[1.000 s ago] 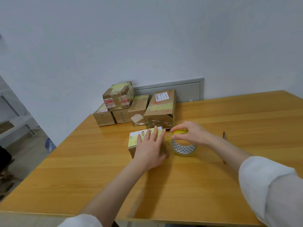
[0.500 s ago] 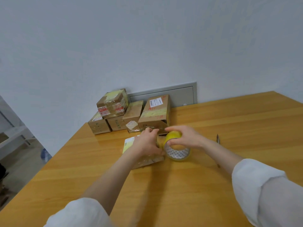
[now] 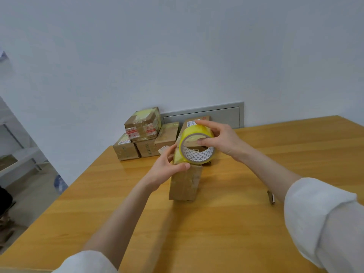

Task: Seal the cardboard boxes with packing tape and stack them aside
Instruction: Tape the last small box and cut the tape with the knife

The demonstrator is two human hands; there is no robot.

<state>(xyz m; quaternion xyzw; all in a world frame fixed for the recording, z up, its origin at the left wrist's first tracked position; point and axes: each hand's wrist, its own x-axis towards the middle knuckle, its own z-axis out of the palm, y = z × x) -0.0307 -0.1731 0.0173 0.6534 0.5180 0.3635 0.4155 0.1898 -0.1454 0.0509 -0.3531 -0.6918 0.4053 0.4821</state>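
Observation:
A small brown cardboard box (image 3: 185,184) stands on end in the middle of the wooden table (image 3: 216,223). My left hand (image 3: 167,168) grips its top edge, thumb across the yellow-taped end. My right hand (image 3: 218,140) holds a roll of yellow packing tape (image 3: 197,146) just above the box, the roll tilted with its white patterned core facing me. The tape's loose end seems to meet the box top under my left thumb, but I cannot tell for sure.
Several taped cardboard boxes (image 3: 143,134) are piled against the wall at the table's back left corner, one stacked on top. A small cutter (image 3: 271,197) lies on the table right of the box. A grey wall panel (image 3: 216,115) sits behind the pile. The table's left edge drops to the floor.
The box has been turned from lying flat to standing on end. My right hand has lifted the tape roll off the table to the box top. The camera has moved closer.

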